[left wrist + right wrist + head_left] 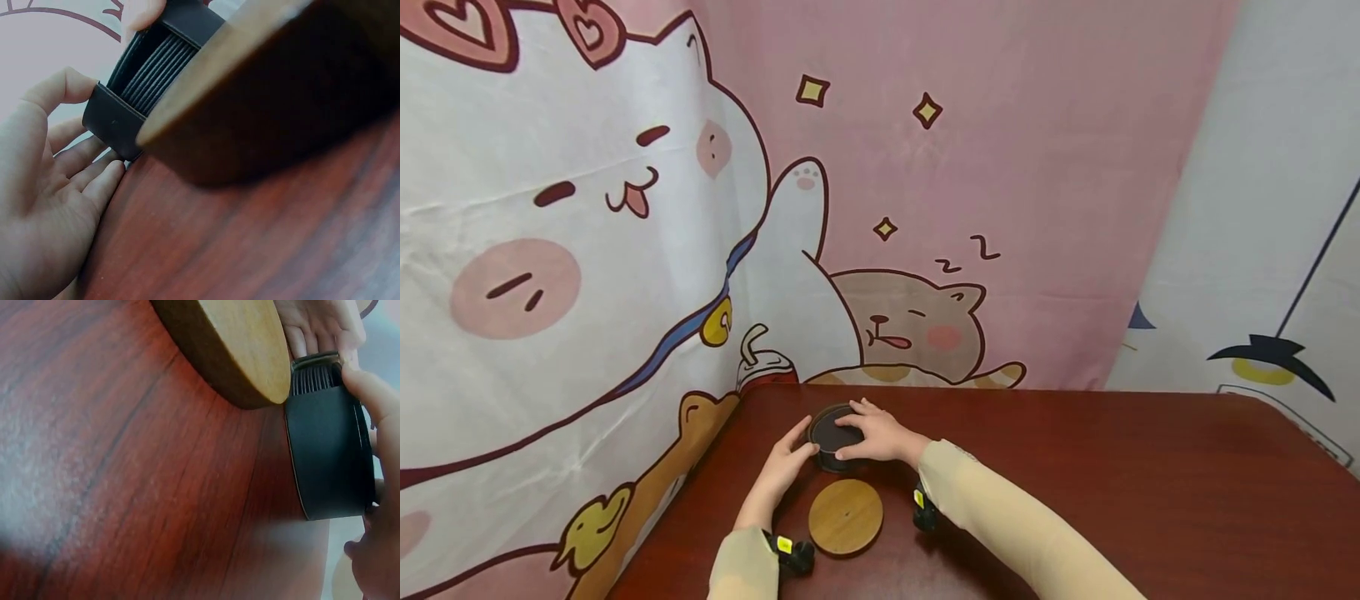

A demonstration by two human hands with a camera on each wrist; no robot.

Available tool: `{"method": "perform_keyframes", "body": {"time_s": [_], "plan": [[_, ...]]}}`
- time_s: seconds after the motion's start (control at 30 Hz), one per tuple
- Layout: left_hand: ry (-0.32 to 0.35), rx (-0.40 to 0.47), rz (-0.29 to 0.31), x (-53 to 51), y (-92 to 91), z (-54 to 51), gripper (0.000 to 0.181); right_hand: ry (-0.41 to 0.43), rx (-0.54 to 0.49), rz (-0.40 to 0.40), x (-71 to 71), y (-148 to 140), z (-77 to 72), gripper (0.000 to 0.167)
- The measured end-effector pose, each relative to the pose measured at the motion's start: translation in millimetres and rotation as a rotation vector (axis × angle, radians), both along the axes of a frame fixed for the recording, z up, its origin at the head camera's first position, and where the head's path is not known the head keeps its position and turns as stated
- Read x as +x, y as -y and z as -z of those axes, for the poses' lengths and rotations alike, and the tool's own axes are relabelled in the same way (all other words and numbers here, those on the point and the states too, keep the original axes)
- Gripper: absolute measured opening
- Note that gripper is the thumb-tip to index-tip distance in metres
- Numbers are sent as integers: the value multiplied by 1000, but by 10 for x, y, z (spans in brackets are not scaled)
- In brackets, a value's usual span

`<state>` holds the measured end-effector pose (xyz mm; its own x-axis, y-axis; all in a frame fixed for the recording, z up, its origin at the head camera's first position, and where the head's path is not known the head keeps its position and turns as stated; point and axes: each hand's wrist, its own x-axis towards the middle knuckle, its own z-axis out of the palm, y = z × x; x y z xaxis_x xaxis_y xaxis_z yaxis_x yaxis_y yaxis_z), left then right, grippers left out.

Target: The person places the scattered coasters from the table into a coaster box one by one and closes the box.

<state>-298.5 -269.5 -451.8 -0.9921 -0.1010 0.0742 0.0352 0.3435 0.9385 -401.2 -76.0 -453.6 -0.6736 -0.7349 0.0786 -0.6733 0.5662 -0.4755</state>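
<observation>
A round black coaster holder [832,461] stands on the table, its open slot showing a stack of thin black coasters [159,72]. The top coaster [829,433] lies at the rim, slightly apart from the stack at the slot. My left hand [784,467] holds the holder's left side, thumb at the upper rim and fingers around the wall. From above, my right hand [880,433] spans the top coaster and grips it by its edge, thumb near the slot; its other fingertips are partly hidden. A thick round wooden disc [846,517] lies flat just in front of the holder.
The dark red wooden table [1075,483] extends far to the right. Behind and to the left hangs a cartoon-printed cloth [1037,208], close to the table's edges. Wrist cameras [796,554] are strapped beneath both wrists, near the wooden disc.
</observation>
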Motion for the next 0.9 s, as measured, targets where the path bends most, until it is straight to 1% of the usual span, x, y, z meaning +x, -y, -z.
{"method": "perform_keyframes", "body": {"time_s": [0.13, 0.2, 0.27, 0.37, 0.43, 0.5, 0.6, 0.67, 0.7, 0.77, 0.83, 0.9], "plan": [[-2, 4, 7, -38, -13, 9, 64, -12, 59, 1, 25, -20, -21, 66], [-2, 8, 8, -73, -12, 33, 64, -17, 78, 3, 39, -39, -32, 66], [-4, 18, 9, -120, -5, 82, 65, -22, 86, 8, 49, -60, -33, 65], [-8, 22, 2, -221, 25, 209, 66, -13, 73, 13, 65, -107, -19, 64], [-10, 14, -5, -276, 49, 294, 66, -1, 19, 17, 88, -149, -5, 63], [-15, 4, -13, -317, 72, 355, 66, 17, -67, 22, 139, -204, -3, 60], [-25, 4, -18, -339, 97, 390, 66, 28, -212, 20, 255, -279, -3, 56], [-32, 12, -17, -340, 111, 390, 66, 23, -276, 2, 357, -323, -13, 54], [-35, 17, -15, -338, 118, 392, 66, 15, -299, -13, 410, -339, -10, 51], [-41, 18, -13, -324, 136, 392, 65, 4, -314, -45, 520, -365, -6, 49], [-46, 18, -15, -312, 151, 396, 65, -1, -314, -85, 623, -386, 6, 48], [-47, 20, -14, -297, 163, 412, 64, 12, -303, -118, 711, -401, 31, 48]]}}
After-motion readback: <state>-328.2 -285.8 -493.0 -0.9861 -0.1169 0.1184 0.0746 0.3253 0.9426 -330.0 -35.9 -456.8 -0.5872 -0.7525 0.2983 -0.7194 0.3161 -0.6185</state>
